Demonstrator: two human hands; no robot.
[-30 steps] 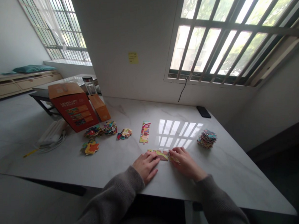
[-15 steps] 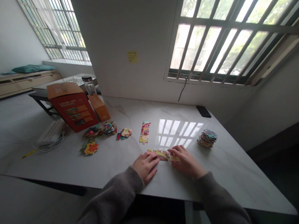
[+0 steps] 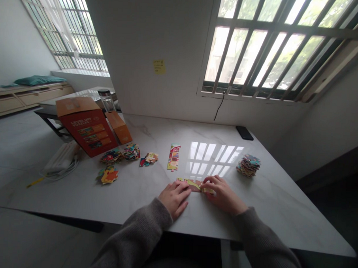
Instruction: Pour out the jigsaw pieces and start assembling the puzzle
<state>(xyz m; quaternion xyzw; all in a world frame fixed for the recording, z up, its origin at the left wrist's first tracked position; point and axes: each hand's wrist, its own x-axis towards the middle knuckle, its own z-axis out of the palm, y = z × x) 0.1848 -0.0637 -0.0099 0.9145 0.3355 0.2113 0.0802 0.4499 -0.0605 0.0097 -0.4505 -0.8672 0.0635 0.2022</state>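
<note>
Close to the table's front edge lies a short strip of joined jigsaw puzzle pieces (image 3: 195, 185), green, pink and brown. My left hand (image 3: 174, 197) rests flat over its left end, fingers stretched out and pressing on it. At the right end, my right hand (image 3: 220, 193) has its thumb and fingers closed on a yellowish puzzle piece (image 3: 207, 189). That piece sits against the strip's edge and is partly covered by my fingers. Just beyond them, a second joined strip (image 3: 174, 157) in red and yellow lies pointing away from me.
A stack of puzzle pieces (image 3: 249, 165) stands at the right, with a black phone (image 3: 244, 133) behind it. Leftward are several piles of pieces (image 3: 132, 151), a red puzzle box (image 3: 88, 128), an orange carton (image 3: 119, 127) and a white power strip (image 3: 61, 158) with its cable.
The gap between the yellowish puzzle piece and the strip has closed as my right hand moved it slightly left. My left hand has stayed in place.
</note>
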